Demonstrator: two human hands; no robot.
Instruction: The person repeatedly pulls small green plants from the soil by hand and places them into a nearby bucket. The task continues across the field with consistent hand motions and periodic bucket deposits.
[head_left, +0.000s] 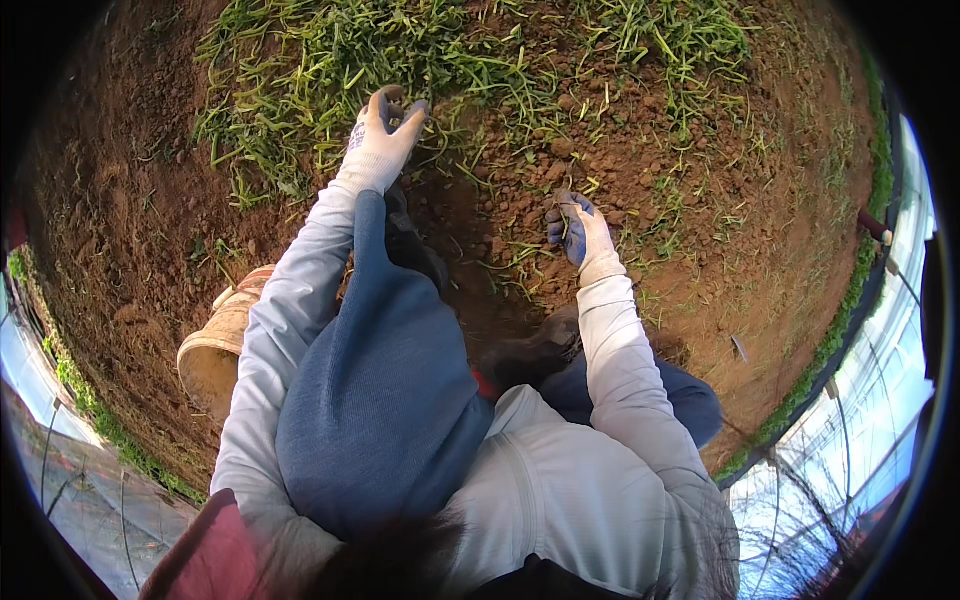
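Observation:
My left hand (386, 133), in a white knit work glove with a dark-coated palm, is at the near edge of a heap of cut green stems and leaves (322, 75). Its thumb and fingers are apart, with no object visible between them. My right hand (577, 229), gloved in white and blue, hovers low over crumbly reddish-brown soil (540, 180). The fingers of this hand are curled, and a thin brownish stem shows by the fingertips. Whether it is gripped I cannot tell. Loose green stalks lie scattered between both hands.
A dirty plastic bucket (241, 307) lies tipped on the soil beside my left arm. Dark shoes (536, 349) and my blue-clad knee (382, 390) are close below my hands. More cut greens (675, 52) lie at the upper right. Plastic sheeting (889, 352) edges the right side.

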